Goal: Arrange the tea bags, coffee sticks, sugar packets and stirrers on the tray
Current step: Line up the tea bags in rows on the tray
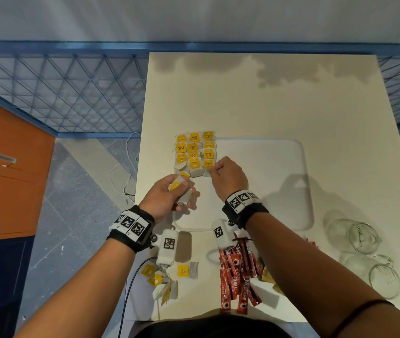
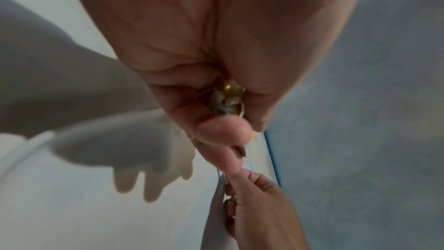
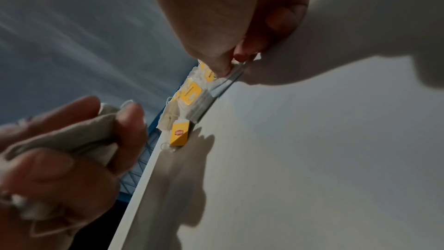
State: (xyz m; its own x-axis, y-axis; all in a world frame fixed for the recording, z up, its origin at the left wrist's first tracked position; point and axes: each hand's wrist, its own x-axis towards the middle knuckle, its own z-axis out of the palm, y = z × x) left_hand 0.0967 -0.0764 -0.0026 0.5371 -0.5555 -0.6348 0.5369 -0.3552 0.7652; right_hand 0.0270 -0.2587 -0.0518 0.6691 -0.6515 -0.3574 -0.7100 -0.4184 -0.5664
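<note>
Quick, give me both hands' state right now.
Left hand: grips a bunch of tea bags.
Right hand: pinches one tea bag at the tray's left edge.

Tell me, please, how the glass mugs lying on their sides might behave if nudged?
The glass mugs lie on their sides near the table's right edge, so a nudge would probably roll them, perhaps toward that edge. Being clear glass, they are likely rigid, breakable and somewhat slippery. Their handles may check the roll.

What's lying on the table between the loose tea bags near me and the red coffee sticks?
Nothing: the table is bare between the tea bags and coffee sticks, head view.
</note>
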